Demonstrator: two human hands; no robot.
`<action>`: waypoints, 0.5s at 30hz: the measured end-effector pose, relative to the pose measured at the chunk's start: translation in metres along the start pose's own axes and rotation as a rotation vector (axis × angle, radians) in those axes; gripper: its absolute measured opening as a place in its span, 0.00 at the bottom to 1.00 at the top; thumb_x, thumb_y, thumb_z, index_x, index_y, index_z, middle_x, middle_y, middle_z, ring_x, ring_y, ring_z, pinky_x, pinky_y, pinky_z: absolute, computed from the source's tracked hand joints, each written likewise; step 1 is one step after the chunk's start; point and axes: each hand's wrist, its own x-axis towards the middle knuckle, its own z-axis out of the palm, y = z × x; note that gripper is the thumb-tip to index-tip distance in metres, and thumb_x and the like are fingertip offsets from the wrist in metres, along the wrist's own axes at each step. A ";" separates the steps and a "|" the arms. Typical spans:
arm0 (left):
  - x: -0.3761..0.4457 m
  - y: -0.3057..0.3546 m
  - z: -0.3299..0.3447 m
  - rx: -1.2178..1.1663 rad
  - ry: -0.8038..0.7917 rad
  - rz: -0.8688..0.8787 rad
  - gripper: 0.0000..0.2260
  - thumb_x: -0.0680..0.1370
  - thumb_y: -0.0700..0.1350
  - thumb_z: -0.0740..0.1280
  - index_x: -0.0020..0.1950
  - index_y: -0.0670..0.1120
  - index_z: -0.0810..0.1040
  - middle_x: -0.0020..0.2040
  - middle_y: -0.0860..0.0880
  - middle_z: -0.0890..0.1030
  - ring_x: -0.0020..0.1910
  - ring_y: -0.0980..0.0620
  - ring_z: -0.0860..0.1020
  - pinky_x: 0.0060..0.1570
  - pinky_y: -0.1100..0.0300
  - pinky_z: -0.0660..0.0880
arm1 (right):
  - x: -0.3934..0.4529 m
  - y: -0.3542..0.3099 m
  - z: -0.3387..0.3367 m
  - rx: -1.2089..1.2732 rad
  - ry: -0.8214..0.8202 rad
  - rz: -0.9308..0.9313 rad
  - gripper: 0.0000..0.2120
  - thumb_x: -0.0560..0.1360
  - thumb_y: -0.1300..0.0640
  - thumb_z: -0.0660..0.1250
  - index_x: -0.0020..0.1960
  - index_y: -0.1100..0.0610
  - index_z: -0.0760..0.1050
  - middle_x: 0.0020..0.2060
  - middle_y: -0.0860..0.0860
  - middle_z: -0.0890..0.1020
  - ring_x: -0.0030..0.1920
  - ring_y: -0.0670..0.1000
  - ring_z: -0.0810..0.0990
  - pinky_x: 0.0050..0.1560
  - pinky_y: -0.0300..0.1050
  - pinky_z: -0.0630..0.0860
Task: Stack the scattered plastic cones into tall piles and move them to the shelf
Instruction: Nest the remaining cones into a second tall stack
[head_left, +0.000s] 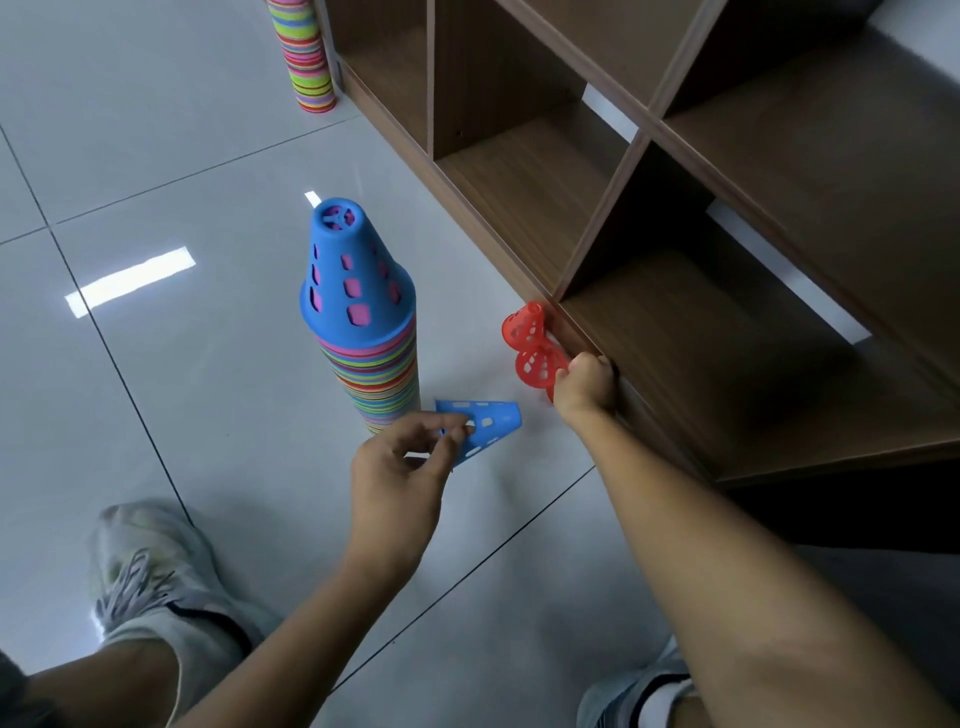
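Cones: a tall pile (371, 364) is stood upright on the tiled floor (156, 156), capped w/ a blue cone (349, 270); pink is seen thru its holes. A loose blue cone (480, 423) is held on its side just right of the pile's base, pinched at its wide rim by the left hand (400, 467), thumb & fingertips curled on the edge. A red cone (537, 369) is gripped by the right hand (587, 387), fingers curled round it, right against the bottom front edge of the wooden shelf (675, 312). Another red cone (524, 325) is seen just above it, touching the shelf edge; whether the two are joined can't be told. A 2nd striped pile (306, 57) is stood far back, beside the shelf's left end. Grey sneakers (150, 571) are seen at bottom left & bottom right.
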 end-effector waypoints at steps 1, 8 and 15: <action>-0.001 0.007 0.000 -0.017 0.006 0.023 0.05 0.78 0.40 0.72 0.46 0.50 0.86 0.39 0.52 0.84 0.37 0.50 0.79 0.38 0.61 0.76 | -0.002 0.001 -0.002 0.001 0.001 0.005 0.13 0.79 0.58 0.64 0.59 0.64 0.78 0.59 0.62 0.78 0.58 0.61 0.78 0.54 0.50 0.76; -0.011 0.062 -0.003 -0.129 0.018 0.178 0.05 0.78 0.41 0.72 0.52 0.48 0.84 0.40 0.42 0.83 0.37 0.47 0.79 0.38 0.57 0.77 | -0.020 0.004 -0.027 0.211 -0.018 0.031 0.11 0.79 0.58 0.67 0.55 0.64 0.81 0.54 0.61 0.83 0.54 0.59 0.82 0.44 0.42 0.70; -0.025 0.120 -0.010 -0.184 0.005 0.315 0.13 0.77 0.42 0.73 0.61 0.47 0.79 0.36 0.45 0.83 0.36 0.50 0.83 0.44 0.61 0.79 | -0.055 -0.003 -0.079 0.498 -0.007 -0.015 0.06 0.80 0.63 0.66 0.53 0.66 0.77 0.44 0.53 0.77 0.32 0.43 0.75 0.25 0.24 0.64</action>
